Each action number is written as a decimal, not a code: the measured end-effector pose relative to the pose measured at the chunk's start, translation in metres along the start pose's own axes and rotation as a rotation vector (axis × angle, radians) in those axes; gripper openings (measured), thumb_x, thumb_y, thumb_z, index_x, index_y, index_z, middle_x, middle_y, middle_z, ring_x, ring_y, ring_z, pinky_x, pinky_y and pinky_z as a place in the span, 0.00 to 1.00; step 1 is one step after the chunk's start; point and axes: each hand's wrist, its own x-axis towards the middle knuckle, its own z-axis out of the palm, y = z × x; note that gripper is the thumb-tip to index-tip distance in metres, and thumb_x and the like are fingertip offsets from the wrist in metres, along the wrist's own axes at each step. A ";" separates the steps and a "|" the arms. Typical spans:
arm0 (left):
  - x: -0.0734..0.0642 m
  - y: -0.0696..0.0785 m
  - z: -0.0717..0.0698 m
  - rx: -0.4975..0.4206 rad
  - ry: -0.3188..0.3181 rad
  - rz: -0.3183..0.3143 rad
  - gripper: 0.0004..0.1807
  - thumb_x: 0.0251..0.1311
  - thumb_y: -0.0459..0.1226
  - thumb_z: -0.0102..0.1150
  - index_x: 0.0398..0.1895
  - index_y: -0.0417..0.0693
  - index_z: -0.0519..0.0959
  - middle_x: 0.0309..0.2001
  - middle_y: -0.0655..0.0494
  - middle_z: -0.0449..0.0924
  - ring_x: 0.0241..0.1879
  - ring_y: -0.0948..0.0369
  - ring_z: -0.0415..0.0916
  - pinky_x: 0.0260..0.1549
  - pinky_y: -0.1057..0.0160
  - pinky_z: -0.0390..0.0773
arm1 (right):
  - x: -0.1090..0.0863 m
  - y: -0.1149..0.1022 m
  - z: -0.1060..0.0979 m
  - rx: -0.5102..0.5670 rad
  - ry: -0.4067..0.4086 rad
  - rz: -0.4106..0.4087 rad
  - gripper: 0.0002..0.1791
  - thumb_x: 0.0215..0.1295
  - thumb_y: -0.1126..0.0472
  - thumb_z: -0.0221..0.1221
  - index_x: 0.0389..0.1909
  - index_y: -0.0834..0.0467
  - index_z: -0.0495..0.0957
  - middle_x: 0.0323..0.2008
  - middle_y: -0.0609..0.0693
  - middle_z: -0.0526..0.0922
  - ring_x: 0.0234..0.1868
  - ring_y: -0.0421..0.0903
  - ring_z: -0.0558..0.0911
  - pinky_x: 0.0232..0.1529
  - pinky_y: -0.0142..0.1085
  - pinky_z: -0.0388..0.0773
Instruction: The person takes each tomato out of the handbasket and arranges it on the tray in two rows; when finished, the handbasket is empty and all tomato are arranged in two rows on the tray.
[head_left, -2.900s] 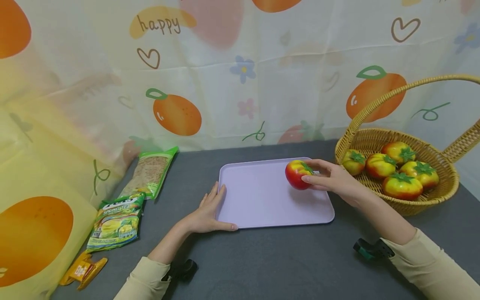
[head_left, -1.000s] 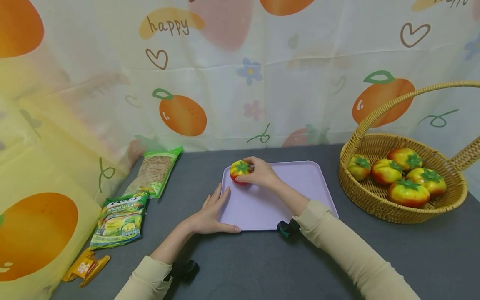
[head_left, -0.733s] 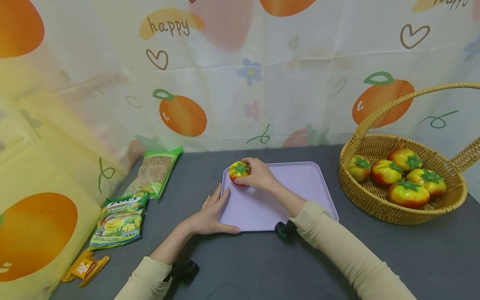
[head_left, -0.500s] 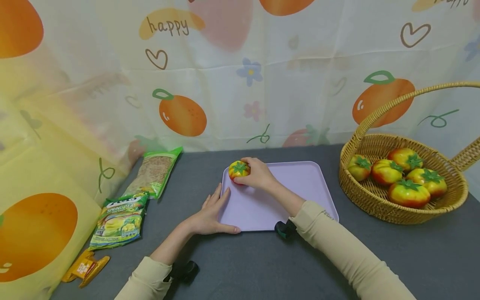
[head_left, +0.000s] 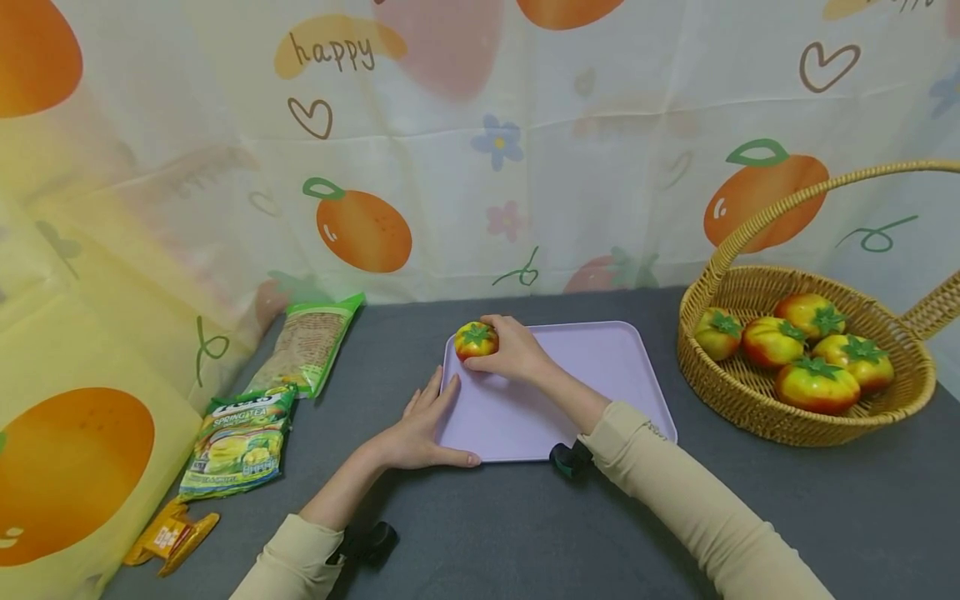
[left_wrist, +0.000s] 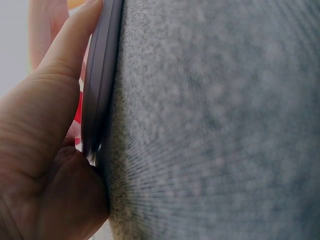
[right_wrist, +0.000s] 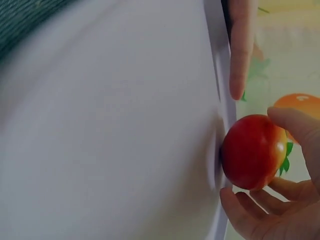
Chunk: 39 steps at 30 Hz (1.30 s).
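Observation:
A red and yellow tomato (head_left: 476, 341) with a green leafy top is at the far left corner of the lilac tray (head_left: 562, 400). My right hand (head_left: 513, 350) holds it from the right, thumb on the near side and fingers behind. In the right wrist view the tomato (right_wrist: 254, 152) sits between thumb and fingers, close against the tray's surface. My left hand (head_left: 416, 429) rests at the tray's left edge with fingers extended, its thumb along the near left corner. The left wrist view shows that thumb (left_wrist: 60, 75) against the tray's rim (left_wrist: 102, 75).
At the right stands a wicker basket (head_left: 757, 417) with a tall handle and several more tomatoes (head_left: 817, 385). On the left lie a green-edged bag (head_left: 307, 346), a green and yellow packet (head_left: 238, 442) and a small orange wrapper (head_left: 171, 536). A printed cloth hangs behind the table.
My right hand has carried the tomato from above the tray's right side to its far left corner, then nudged it slightly left. My left hand has stayed at the tray's edge.

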 end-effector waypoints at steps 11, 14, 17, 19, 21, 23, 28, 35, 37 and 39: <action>0.001 0.001 -0.001 -0.011 -0.004 -0.010 0.67 0.48 0.62 0.68 0.78 0.46 0.34 0.76 0.44 0.18 0.75 0.49 0.21 0.68 0.41 0.25 | -0.008 0.001 -0.012 -0.012 -0.001 0.011 0.43 0.57 0.49 0.68 0.70 0.62 0.63 0.66 0.60 0.68 0.61 0.55 0.73 0.60 0.49 0.70; 0.001 0.001 -0.001 -0.010 -0.006 -0.011 0.67 0.48 0.63 0.68 0.78 0.45 0.36 0.76 0.43 0.18 0.75 0.49 0.22 0.68 0.40 0.26 | -0.011 0.003 -0.015 0.007 -0.002 0.025 0.43 0.57 0.49 0.69 0.70 0.62 0.63 0.67 0.59 0.67 0.61 0.55 0.72 0.59 0.49 0.71; 0.001 0.000 -0.001 -0.008 -0.008 -0.010 0.67 0.48 0.63 0.68 0.78 0.45 0.36 0.76 0.43 0.19 0.75 0.49 0.22 0.68 0.40 0.26 | -0.015 0.007 -0.019 0.023 -0.001 0.037 0.43 0.57 0.49 0.68 0.70 0.60 0.63 0.67 0.59 0.67 0.62 0.55 0.72 0.59 0.50 0.71; 0.001 0.000 -0.001 -0.011 -0.006 -0.010 0.67 0.48 0.63 0.68 0.78 0.45 0.36 0.76 0.43 0.19 0.75 0.49 0.22 0.68 0.40 0.26 | -0.017 0.009 -0.022 0.032 -0.001 0.039 0.43 0.57 0.48 0.69 0.70 0.59 0.63 0.67 0.59 0.67 0.62 0.55 0.72 0.59 0.50 0.71; 0.001 0.000 -0.001 -0.013 -0.007 -0.011 0.67 0.48 0.62 0.68 0.78 0.46 0.36 0.76 0.43 0.18 0.75 0.49 0.21 0.67 0.40 0.25 | -0.021 0.011 -0.025 0.037 0.002 0.034 0.43 0.57 0.48 0.69 0.70 0.59 0.63 0.67 0.59 0.67 0.62 0.55 0.72 0.59 0.50 0.72; 0.001 0.000 -0.001 -0.016 -0.006 -0.010 0.66 0.48 0.62 0.68 0.78 0.46 0.36 0.76 0.43 0.18 0.75 0.48 0.21 0.67 0.40 0.25 | -0.024 0.014 -0.028 0.039 0.004 0.030 0.43 0.57 0.49 0.69 0.70 0.59 0.63 0.66 0.59 0.67 0.62 0.56 0.72 0.58 0.50 0.72; 0.001 0.000 -0.001 -0.010 -0.005 0.000 0.66 0.49 0.62 0.68 0.78 0.45 0.36 0.76 0.43 0.19 0.75 0.48 0.22 0.67 0.40 0.26 | -0.031 0.020 -0.035 0.030 0.007 0.020 0.42 0.57 0.48 0.68 0.70 0.60 0.64 0.66 0.60 0.68 0.61 0.56 0.72 0.58 0.50 0.71; 0.002 -0.001 0.000 -0.017 -0.005 0.007 0.66 0.48 0.62 0.68 0.78 0.46 0.37 0.76 0.44 0.19 0.75 0.48 0.22 0.67 0.40 0.26 | -0.046 0.032 -0.044 0.043 0.001 0.027 0.42 0.58 0.49 0.68 0.70 0.59 0.64 0.67 0.60 0.67 0.62 0.56 0.72 0.58 0.52 0.71; 0.002 -0.002 0.000 -0.018 -0.005 0.006 0.66 0.48 0.62 0.68 0.78 0.46 0.37 0.76 0.44 0.19 0.75 0.48 0.22 0.67 0.40 0.26 | -0.052 0.034 -0.046 0.049 -0.002 0.027 0.42 0.58 0.49 0.68 0.70 0.59 0.63 0.67 0.59 0.67 0.63 0.56 0.71 0.58 0.52 0.71; 0.001 -0.002 0.000 -0.020 -0.005 0.006 0.66 0.48 0.62 0.68 0.78 0.46 0.37 0.76 0.44 0.19 0.75 0.48 0.22 0.67 0.40 0.26 | -0.057 0.036 -0.049 0.060 0.001 0.021 0.42 0.58 0.49 0.68 0.70 0.59 0.64 0.67 0.57 0.67 0.63 0.55 0.71 0.58 0.51 0.71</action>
